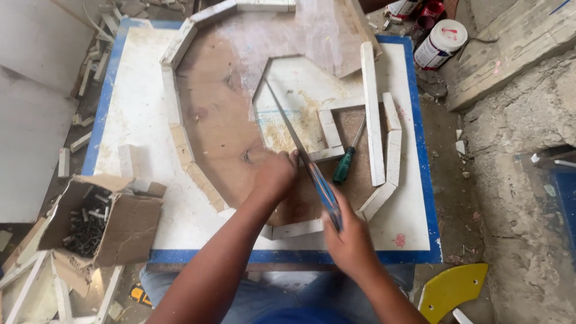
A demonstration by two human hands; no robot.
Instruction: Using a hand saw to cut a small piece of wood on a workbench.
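My right hand (pixel 350 240) is closed around the blue handle of a handsaw (pixel 303 156), whose blade runs up and away across the plywood board (pixel 219 114). My left hand (pixel 275 177) is curled shut, pressing down on a white strip (pixel 327 154) just beside the blade. A green-handled screwdriver (pixel 347 161) lies near, right of the saw.

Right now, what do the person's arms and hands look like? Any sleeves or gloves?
Both arms are bare to the picture's bottom edge, with no sleeves showing. The left hand and right hand wear no gloves, rings or watch. Blue clothing shows below them.
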